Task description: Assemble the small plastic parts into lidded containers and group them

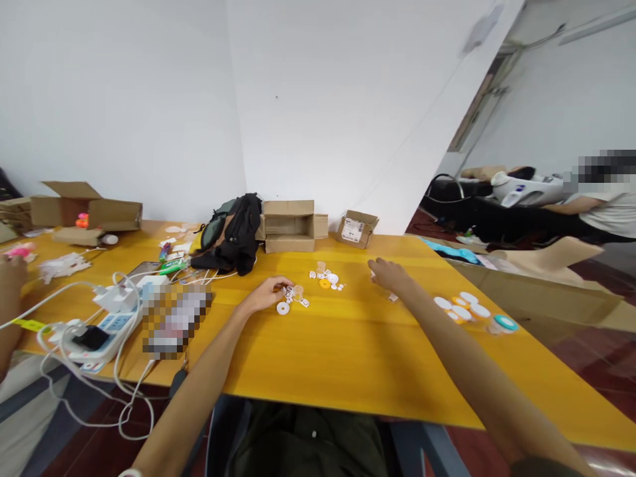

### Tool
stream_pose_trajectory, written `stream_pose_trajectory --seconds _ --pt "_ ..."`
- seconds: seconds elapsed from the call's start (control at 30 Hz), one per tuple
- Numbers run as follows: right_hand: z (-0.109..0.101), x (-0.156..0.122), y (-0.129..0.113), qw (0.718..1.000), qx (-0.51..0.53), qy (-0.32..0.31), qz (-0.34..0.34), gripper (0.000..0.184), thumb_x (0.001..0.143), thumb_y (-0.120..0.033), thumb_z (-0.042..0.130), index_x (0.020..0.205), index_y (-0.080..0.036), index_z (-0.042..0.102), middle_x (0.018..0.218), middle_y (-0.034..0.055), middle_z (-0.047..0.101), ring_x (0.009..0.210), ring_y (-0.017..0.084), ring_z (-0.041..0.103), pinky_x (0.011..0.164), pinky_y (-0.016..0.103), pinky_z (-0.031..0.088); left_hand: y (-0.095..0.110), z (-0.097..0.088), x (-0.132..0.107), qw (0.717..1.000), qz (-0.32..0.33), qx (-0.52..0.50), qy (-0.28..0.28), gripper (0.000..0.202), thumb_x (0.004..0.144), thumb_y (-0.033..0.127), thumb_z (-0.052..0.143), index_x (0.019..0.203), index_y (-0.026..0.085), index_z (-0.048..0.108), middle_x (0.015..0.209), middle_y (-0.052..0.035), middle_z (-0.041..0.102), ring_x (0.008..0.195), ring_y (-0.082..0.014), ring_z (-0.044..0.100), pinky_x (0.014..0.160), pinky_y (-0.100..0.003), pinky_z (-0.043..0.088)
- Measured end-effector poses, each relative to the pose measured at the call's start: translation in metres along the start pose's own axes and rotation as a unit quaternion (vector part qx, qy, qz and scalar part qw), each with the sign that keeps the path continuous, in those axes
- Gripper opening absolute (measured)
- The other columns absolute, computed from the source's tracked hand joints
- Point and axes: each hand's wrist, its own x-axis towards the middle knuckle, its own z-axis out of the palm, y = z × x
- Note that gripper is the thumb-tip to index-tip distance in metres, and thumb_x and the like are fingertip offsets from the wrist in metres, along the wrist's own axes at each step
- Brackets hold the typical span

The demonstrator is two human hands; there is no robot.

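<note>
My left hand (pixel 265 295) is over the table with its fingers curled, fingertips at a cluster of small white pieces with dark dots (pixel 289 293). What lies between those fingertips is too small to make out. A small clear cup (pixel 298 292) stands right beside them, and a white disc with a hole (pixel 283 308) lies just in front. To the right, my right hand (pixel 390 275) has its fingers pinched together near a spot of white. Below it lies a small pale piece (pixel 393 298). Between my hands are white discs (pixel 332 279) and a yellow ring (pixel 324 283).
Tubs with white lids (pixel 479 311) and one with a teal lid (pixel 505 323) stand at right. Cardboard boxes (pixel 289 227) and a black bag (pixel 238 232) line the wall. A power strip (pixel 116 322) with cables lies left, by another person's arm (pixel 10 298).
</note>
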Motion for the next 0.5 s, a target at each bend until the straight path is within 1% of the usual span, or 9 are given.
stream_pose_trajectory --seconds 0.03,0.1,0.17,0.2,0.23,0.3,0.37,0.43,0.5 --pt "0.002 -0.001 -0.001 1.000 -0.002 0.021 0.001 0.025 0.087 -0.012 0.059 0.112 -0.013 0.062 0.107 0.0198 0.065 0.097 0.030 0.067 0.076 0.035 0.047 0.000 0.000 0.000 1.000 0.005 0.009 -0.002 0.023 0.075 0.022 0.064 0.096 0.017 0.070 0.107 -0.0085 0.071 0.099 -0.0220 0.064 0.095 -0.036 0.048" --pt "0.006 -0.005 -0.005 0.995 -0.001 0.095 -0.013 0.024 0.086 -0.015 0.061 0.111 -0.012 0.062 0.110 0.0215 0.065 0.101 0.033 0.064 0.081 0.040 0.047 -0.001 0.001 -0.001 0.999 0.018 0.031 -0.004 0.026 0.073 0.021 0.065 0.098 0.018 0.070 0.110 -0.0082 0.070 0.100 -0.0219 0.063 0.096 -0.035 0.048" --pt "0.011 -0.009 -0.015 0.983 0.035 0.170 -0.060 0.023 0.089 -0.019 0.058 0.111 -0.014 0.062 0.113 0.0208 0.064 0.104 0.033 0.061 0.085 0.042 0.046 -0.001 0.002 -0.001 0.998 0.029 0.053 -0.003 0.030 0.071 0.021 0.067 0.101 0.019 0.069 0.111 -0.0072 0.069 0.101 -0.0217 0.062 0.097 -0.035 0.047" --pt "0.013 -0.011 -0.023 0.974 0.072 0.190 -0.098 0.023 0.091 -0.021 0.055 0.111 -0.015 0.062 0.112 0.0189 0.064 0.104 0.031 0.061 0.087 0.041 0.046 -0.001 0.003 -0.001 0.997 0.033 0.063 -0.002 0.032 0.070 0.020 0.068 0.102 0.020 0.069 0.112 -0.0068 0.068 0.102 -0.0218 0.061 0.098 -0.036 0.047" --pt "0.015 -0.014 -0.034 0.964 0.117 0.197 -0.137 0.023 0.093 -0.024 0.052 0.112 -0.017 0.062 0.112 0.0160 0.065 0.104 0.028 0.061 0.088 0.039 0.046 -0.001 0.004 -0.001 0.997 0.036 0.071 0.000 0.034 0.069 0.020 0.069 0.103 0.020 0.068 0.112 -0.0065 0.067 0.102 -0.0220 0.061 0.098 -0.036 0.046" --pt "0.017 -0.020 -0.061 0.933 0.204 0.200 -0.221 0.027 0.096 -0.028 0.048 0.119 -0.021 0.060 0.117 0.0114 0.063 0.110 0.024 0.059 0.093 0.037 0.046 0.000 0.005 -0.001 0.996 0.043 0.081 0.000 0.035 0.068 0.021 0.071 0.103 0.020 0.067 0.111 -0.0064 0.066 0.103 -0.0225 0.060 0.099 -0.037 0.046" --pt "0.019 -0.024 -0.090 0.904 0.257 0.194 -0.279 0.032 0.095 -0.030 0.051 0.125 -0.022 0.057 0.120 0.0097 0.062 0.112 0.023 0.058 0.094 0.035 0.047 0.001 0.004 -0.001 0.996 0.048 0.079 -0.006 0.032 0.070 0.023 0.070 0.102 0.019 0.067 0.109 -0.0066 0.066 0.103 -0.0223 0.059 0.099 -0.037 0.045" --pt "0.020 -0.026 -0.115 0.894 0.282 0.171 -0.303 0.035 0.094 -0.029 0.054 0.128 -0.022 0.055 0.111 0.0084 0.064 0.103 0.021 0.061 0.089 0.034 0.049 0.003 0.003 -0.002 0.996 0.049 0.071 -0.013 0.026 0.074 0.024 0.067 0.099 0.018 0.067 0.106 -0.0066 0.066 0.101 -0.0215 0.060 0.097 -0.036 0.046" --pt "0.022 -0.026 -0.130 0.896 0.288 0.159 -0.297 0.032 0.093 -0.025 0.055 0.125 -0.022 0.058 0.105 0.0079 0.065 0.096 0.020 0.063 0.084 0.033 0.050 0.005 0.001 -0.002 0.996 0.049 0.067 -0.013 0.021 0.076 0.023 0.064 0.096 0.018 0.067 0.103 -0.0065 0.065 0.098 -0.0204 0.060 0.095 -0.035 0.046"
